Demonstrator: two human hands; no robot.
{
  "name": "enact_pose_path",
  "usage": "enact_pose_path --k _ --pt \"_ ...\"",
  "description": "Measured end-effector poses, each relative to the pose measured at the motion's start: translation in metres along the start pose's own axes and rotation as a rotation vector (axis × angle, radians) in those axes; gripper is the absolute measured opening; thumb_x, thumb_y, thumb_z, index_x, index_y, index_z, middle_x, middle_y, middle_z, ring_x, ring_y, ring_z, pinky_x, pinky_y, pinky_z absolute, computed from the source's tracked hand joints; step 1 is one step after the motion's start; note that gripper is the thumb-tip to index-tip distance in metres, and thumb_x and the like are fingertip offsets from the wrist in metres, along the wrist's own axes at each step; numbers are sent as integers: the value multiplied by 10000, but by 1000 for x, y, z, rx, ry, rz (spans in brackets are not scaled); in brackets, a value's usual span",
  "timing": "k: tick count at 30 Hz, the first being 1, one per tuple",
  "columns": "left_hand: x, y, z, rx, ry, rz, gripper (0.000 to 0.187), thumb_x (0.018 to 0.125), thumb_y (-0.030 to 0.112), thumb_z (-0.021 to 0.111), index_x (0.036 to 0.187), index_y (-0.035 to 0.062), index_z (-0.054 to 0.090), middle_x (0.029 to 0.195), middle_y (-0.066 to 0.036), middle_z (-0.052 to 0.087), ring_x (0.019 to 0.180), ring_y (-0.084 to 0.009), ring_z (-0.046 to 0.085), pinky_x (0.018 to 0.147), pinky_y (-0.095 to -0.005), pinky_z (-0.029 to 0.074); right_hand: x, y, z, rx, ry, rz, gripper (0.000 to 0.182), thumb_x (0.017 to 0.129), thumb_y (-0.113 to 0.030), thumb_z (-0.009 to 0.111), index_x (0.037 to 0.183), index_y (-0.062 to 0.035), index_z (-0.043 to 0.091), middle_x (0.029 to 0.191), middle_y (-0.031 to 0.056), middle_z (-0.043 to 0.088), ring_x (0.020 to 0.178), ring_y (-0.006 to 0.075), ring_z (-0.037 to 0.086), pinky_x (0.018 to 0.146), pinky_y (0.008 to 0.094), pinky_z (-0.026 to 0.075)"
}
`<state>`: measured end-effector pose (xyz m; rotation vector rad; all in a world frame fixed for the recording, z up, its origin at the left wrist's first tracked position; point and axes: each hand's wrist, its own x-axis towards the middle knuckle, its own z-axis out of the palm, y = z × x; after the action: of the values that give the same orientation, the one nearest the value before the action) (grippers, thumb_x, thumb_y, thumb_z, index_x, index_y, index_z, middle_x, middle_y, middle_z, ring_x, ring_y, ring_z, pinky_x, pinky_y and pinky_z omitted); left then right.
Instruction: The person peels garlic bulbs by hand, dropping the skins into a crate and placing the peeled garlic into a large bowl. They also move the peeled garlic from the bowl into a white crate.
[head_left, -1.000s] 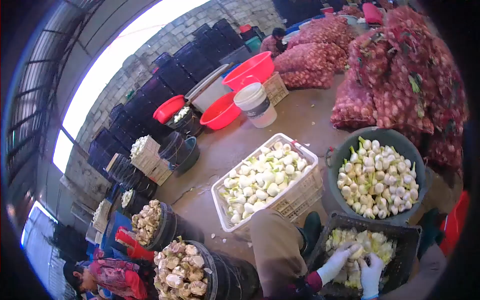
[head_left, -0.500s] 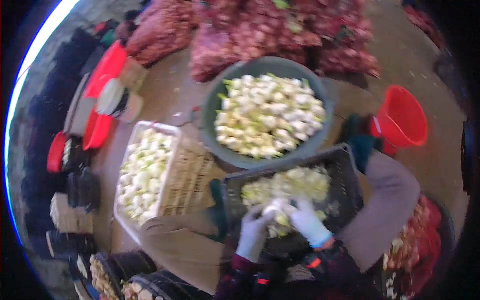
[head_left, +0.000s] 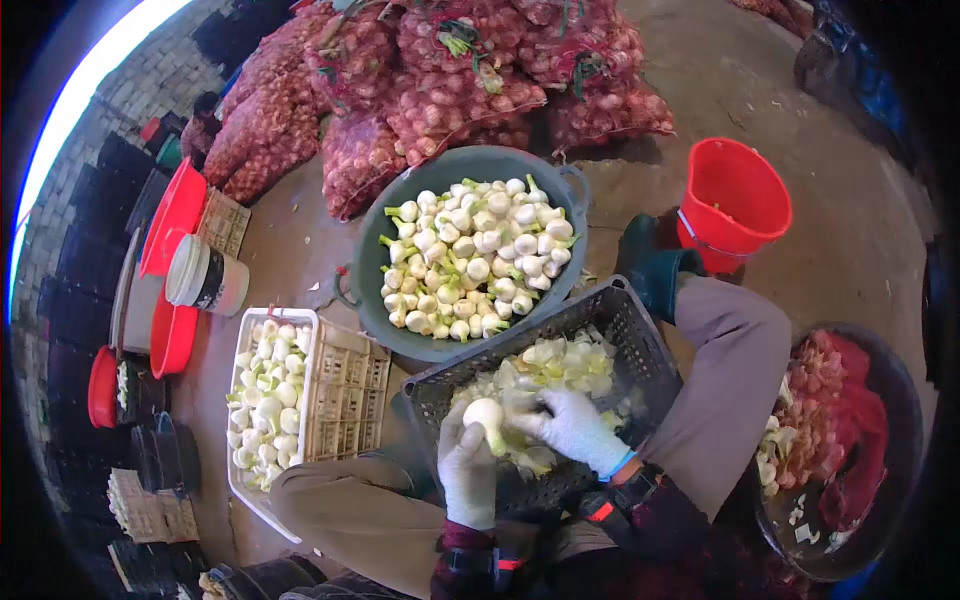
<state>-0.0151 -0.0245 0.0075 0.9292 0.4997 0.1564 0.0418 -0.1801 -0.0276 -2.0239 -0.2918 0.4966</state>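
My left hand (head_left: 467, 475), in a white glove, has its fingers closed around a smooth white garlic bulb (head_left: 484, 413) whose short greenish stem points down. Just to the right, my gloved right hand (head_left: 578, 430) reaches toward the bulb with fingers bent together. Its fingertips are blurred, and what they pinch, if anything, cannot be made out. Both hands are over a black plastic crate (head_left: 650, 330) between my legs. Papery pale skins (head_left: 565, 365) lie heaped in that crate.
Beyond the crate stands a grey-green tub (head_left: 372, 262) of white bulbs. A white crate (head_left: 345, 385) of bulbs is at left, a red bucket (head_left: 735, 205) at right. Filled red mesh bags (head_left: 450, 90) lie behind. A dark basin (head_left: 905, 440) holds unpeeled bulbs and red netting.
The view has shifted and sharpened, so the tub and bucket appear further left. My right hand has drawn apart from my left, and the bulb in my left hand now shows clearly.
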Motion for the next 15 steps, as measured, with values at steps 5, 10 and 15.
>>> enact_pose_path --k 5,10,15 --pt "8 -13 -3 204 3 99 501 809 119 690 1241 -6 470 1117 -136 566 1011 -230 574 907 -358 472 4 -10 8 552 -70 67 395 859 -242 677 1173 -9 617 964 63 683 777 152 627 695 314 504" --pt "16 -28 -15 316 9 91 405 796 5 684 1147 26 483 1095 -104 562 986 -215 585 848 -336 503 10 7 16 712 -106 143 443 843 -153 676 1255 -27 572 916 38 661 674 94 588 592 267 487" --pt "10 -14 10 211 -106 -4 425 890 207 651 1223 28 458 1116 -113 561 1019 -228 579 864 -354 499 19 25 50 394 17 233 484 818 -73 627 1296 -40 556 866 46 646 668 75 577 593 265 486"
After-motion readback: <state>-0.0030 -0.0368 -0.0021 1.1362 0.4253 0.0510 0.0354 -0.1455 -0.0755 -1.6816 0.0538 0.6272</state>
